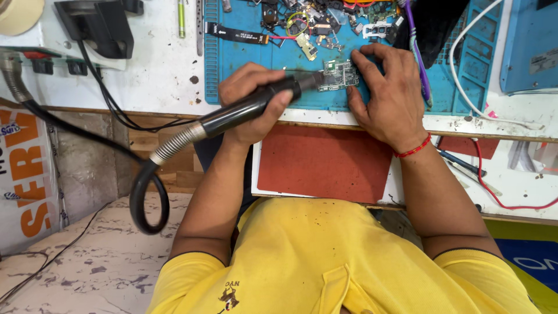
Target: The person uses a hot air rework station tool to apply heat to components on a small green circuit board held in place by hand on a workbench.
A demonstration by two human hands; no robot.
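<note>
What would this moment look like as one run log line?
left hand: grips hot-air wand | nozzle at circuit board | right hand: steadies board | blue mat

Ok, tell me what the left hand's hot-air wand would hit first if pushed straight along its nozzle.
The left hand aims the hot-air wand at the small green circuit board, likely met first; the right hand steadies it.
</note>
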